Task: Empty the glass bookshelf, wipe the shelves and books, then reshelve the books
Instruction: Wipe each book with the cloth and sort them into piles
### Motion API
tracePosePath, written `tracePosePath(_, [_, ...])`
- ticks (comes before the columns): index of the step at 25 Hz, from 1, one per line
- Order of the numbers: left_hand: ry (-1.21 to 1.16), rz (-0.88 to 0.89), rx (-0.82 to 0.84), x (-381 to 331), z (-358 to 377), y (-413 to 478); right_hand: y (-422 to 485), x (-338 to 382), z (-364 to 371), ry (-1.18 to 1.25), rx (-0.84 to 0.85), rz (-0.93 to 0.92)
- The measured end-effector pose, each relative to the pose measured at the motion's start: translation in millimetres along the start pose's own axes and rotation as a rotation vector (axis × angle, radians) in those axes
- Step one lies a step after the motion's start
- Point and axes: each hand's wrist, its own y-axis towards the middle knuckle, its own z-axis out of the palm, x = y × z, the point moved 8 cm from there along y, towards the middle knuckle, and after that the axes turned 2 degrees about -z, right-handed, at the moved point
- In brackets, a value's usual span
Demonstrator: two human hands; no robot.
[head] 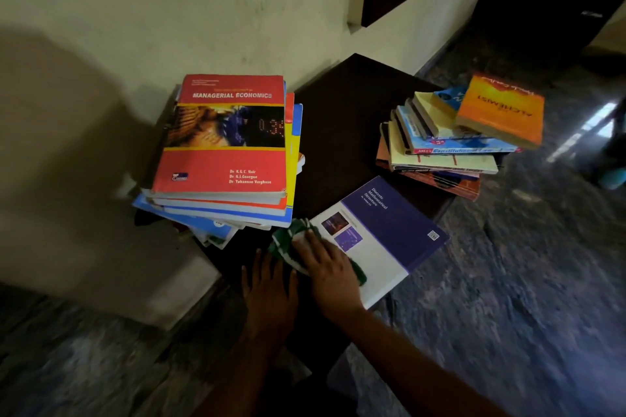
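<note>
Right hand (pixel 330 272) presses cloth (pixel 287 238) on book (pixel 393 217) — seemingly flat.

A desk (pixel 342 118) stands against the wall (pixel 169 10). On its left side sits the left pile (pixel 216 210) of books, with the Managerial Economics book (pixel 223 135) on top. On the right side, well apart, is the right pile (pixel 440 159) — its top book (pixel 501 112) lies tilted and sticks out to the right. Between the two piles, at the front edge, the single book (pixel 389 227) lies flat, and its near corner hangs over the edge. A cloth (pixel 288 235) lies on that book's left end, under the right hand (pixel 325 267). The left hand (pixel 271 284) rests flat just left of it — on the desk, I think, though it is dark there. The floor (pixel 508 281) is in front and to the right.
</note>
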Motion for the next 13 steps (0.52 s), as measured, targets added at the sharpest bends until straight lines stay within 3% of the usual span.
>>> tracePosePath(2, [-0.018,-0.008,-0.020,0.5,-1.5,-1.2,-2.8,-13.2,-20.1,0.032,-0.040,-0.021])
tracePosePath(5, [-0.023,0.000,-0.042,0.9,-0.3,1.4,-10.1,-105.7,-70.0,0.072,-0.256,0.386])
tracePosePath(7, [0.004,0.005,-0.040,1.7,2.3,3.9,-25.8,-158.6,-77.7,0.041,-0.216,0.625])
tracePosePath(9, [0.013,0.013,-0.043,0.6,2.0,3.5,-35.7,-160.2,-66.3,0.005,-0.188,0.592])
tracePosePath(13, [-0.006,0.024,-0.071,-2.6,-2.2,0.7,-60.3,-95.1,-31.6,0.004,-0.196,0.387])
